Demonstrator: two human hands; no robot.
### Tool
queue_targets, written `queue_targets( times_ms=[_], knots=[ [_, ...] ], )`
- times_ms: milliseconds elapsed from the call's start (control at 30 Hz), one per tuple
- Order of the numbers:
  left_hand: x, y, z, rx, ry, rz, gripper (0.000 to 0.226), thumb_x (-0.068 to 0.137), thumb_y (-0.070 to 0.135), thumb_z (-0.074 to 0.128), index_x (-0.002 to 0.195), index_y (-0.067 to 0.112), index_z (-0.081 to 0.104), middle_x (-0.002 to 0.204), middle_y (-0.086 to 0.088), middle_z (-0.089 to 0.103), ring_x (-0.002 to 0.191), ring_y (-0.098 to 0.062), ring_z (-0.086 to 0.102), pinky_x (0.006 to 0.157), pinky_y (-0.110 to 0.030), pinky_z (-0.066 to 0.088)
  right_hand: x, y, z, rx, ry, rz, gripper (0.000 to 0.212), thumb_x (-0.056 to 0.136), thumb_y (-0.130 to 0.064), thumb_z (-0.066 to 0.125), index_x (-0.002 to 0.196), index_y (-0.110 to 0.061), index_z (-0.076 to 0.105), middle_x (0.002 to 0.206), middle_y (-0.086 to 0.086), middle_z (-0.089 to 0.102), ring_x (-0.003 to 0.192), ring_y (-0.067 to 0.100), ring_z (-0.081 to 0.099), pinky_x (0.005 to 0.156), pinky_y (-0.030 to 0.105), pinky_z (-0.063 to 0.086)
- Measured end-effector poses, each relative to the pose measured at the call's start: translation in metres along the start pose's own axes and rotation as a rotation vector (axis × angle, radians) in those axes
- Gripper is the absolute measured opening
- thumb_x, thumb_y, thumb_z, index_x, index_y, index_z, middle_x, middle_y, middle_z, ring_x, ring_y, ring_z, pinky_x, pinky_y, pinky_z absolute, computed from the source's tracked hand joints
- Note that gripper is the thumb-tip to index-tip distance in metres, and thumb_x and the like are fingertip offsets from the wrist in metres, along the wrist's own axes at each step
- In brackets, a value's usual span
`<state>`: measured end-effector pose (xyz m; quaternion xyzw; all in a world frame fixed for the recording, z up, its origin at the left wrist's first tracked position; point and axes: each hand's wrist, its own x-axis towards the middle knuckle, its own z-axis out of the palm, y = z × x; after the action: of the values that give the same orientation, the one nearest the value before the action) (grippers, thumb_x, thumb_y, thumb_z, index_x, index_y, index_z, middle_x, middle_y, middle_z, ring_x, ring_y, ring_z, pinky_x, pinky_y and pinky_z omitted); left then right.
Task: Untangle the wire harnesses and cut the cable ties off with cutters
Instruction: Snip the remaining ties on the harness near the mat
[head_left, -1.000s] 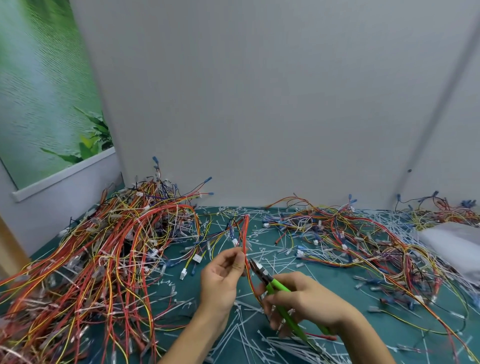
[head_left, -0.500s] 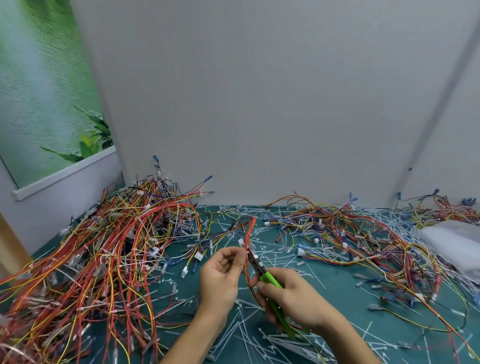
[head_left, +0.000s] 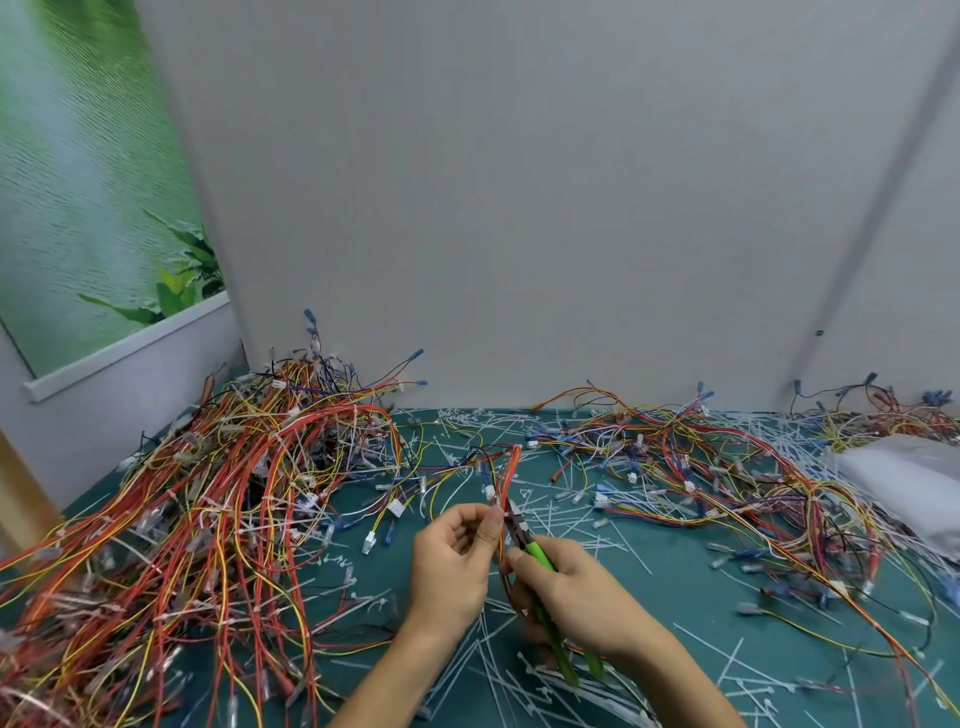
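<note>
From the head view, the only one there is, both hands meet low in the middle over the teal bench (head_left: 675, 582). The left hand (head_left: 457, 566) pinches a thin red-and-orange harness (head_left: 511, 467) between thumb and fingertips, and the right hand (head_left: 576, 597) is wrapped round the green handles of the cutters (head_left: 535, 551). The cutters' nose lies right against the wires, just beside the left thumb; whether the blades are parted is too small to tell. The held harness rises from the pinch in a narrow loop and trails back toward the big pile of harnesses (head_left: 234, 493) on the left. A small white piece, probably a connector or a tie, sits just above the pinch. These wires look light, limp and springy, so they will likely sag or twist unless taken close to the tie, with the bundle kept taut so the blades meet plastic rather than insulation. The thin insulation would nick easily. Room is tight at the sides: the pile crowds the left, and a looser spread of harnesses (head_left: 701, 467) runs along the right toward a white bag (head_left: 909, 483). The grey wall (head_left: 519, 208) closes the far edge. The freest patch is straight ahead of the hands, though cut ties (head_left: 519, 675) litter it, and these could snag a trailing end.
</note>
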<state>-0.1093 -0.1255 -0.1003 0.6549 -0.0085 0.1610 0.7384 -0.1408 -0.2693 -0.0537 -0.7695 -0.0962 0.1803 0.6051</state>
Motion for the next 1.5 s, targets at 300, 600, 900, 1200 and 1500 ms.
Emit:
queue_targets(
  times_ms=[300, 600, 900, 1200, 1500],
  knots=[
    [-0.002, 0.002, 0.0, 0.032, -0.014, 0.02, 0.021, 0.08, 0.034, 0.072, 0.087, 0.013, 0.07, 0.076, 0.008, 0.075, 0.07, 0.0, 0.066, 0.068, -0.015, 0.053, 0.005, 0.007, 0.002, 0.065, -0.003, 0.037, 0.018, 0.108, -0.026, 0.048, 0.097, -0.012, 0.047, 0.068, 0.003, 0.044, 0.045, 0.018, 0.041, 0.039, 0.025, 0.039],
    [-0.004, 0.005, 0.0, 0.074, -0.029, 0.079, 0.007, 0.088, 0.018, 0.071, 0.086, 0.012, 0.07, 0.075, 0.003, 0.073, 0.07, -0.002, 0.065, 0.068, -0.017, 0.052, 0.003, 0.008, -0.004, 0.075, -0.094, -0.011, 0.026, 0.09, -0.035, 0.061, 0.093, -0.012, 0.049, 0.067, 0.001, 0.047, 0.053, 0.02, 0.046, 0.045, 0.031, 0.049],
    [-0.004, 0.006, 0.0, 0.107, -0.037, 0.09, 0.005, 0.093, 0.013, 0.067, 0.089, 0.012, 0.068, 0.077, 0.009, 0.073, 0.072, 0.001, 0.065, 0.07, -0.015, 0.051, 0.011, 0.018, -0.003, 0.058, -0.005, -0.056, 0.024, 0.095, -0.038, 0.056, 0.085, -0.019, 0.049, 0.061, -0.004, 0.045, 0.051, 0.017, 0.037, 0.046, 0.03, 0.033],
    [-0.004, 0.003, -0.001, 0.101, -0.051, 0.078, 0.005, 0.093, 0.016, 0.067, 0.089, 0.012, 0.068, 0.076, 0.01, 0.072, 0.071, 0.001, 0.063, 0.069, -0.016, 0.051, 0.01, 0.017, -0.002, 0.086, -0.033, -0.039, 0.023, 0.092, -0.035, 0.061, 0.089, -0.015, 0.049, 0.061, -0.003, 0.045, 0.05, 0.017, 0.041, 0.045, 0.028, 0.039],
    [-0.006, 0.002, -0.001, 0.09, -0.06, 0.101, 0.019, 0.091, 0.032, 0.061, 0.092, 0.013, 0.063, 0.074, 0.013, 0.067, 0.068, 0.002, 0.058, 0.067, -0.015, 0.048, 0.01, 0.017, -0.002, 0.125, -0.052, 0.0, 0.024, 0.091, -0.041, 0.059, 0.084, -0.021, 0.047, 0.061, -0.003, 0.042, 0.047, 0.015, 0.036, 0.042, 0.023, 0.036]
  ],
)
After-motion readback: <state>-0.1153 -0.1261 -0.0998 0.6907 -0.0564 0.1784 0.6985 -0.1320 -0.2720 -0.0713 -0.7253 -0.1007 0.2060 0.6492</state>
